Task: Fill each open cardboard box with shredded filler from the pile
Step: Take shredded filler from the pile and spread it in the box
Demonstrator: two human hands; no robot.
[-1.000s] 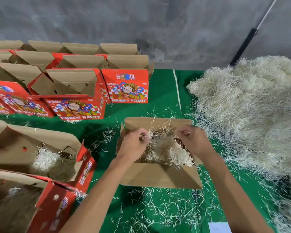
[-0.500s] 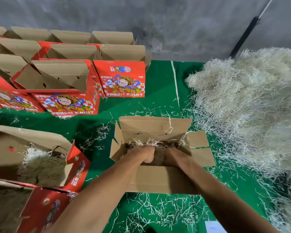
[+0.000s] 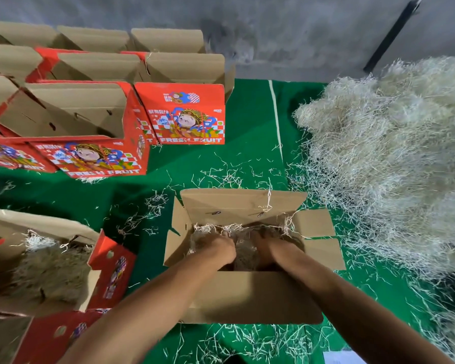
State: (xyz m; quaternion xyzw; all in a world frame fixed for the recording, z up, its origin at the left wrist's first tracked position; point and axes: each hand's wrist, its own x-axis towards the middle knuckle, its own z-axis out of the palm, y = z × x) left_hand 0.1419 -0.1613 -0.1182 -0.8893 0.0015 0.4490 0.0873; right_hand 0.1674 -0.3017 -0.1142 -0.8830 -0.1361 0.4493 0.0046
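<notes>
Head view: both hands, left [image 3: 218, 249] and right [image 3: 269, 248], press filler [image 3: 241, 258] inside box [image 3: 247, 298]; grip unclear.

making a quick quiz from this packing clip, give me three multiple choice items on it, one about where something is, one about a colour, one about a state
1. Where does the filler pile lie relative to the box being filled?
A. to its right
B. to its left
C. inside it

2. What colour is the cloth under the boxes?
A. blue
B. green
C. white

3. What are the left hand and the right hand doing?
A. hanging idle above the table
B. folding the flaps closed
C. both pushed down into the filler in the box

Answers:
1. A, the pale heap fills the right side of the view.
2. B, green fabric shows between the boxes and under the loose strands.
3. C, both hands are sunk among the strands inside the open box, fingers hidden.
</notes>
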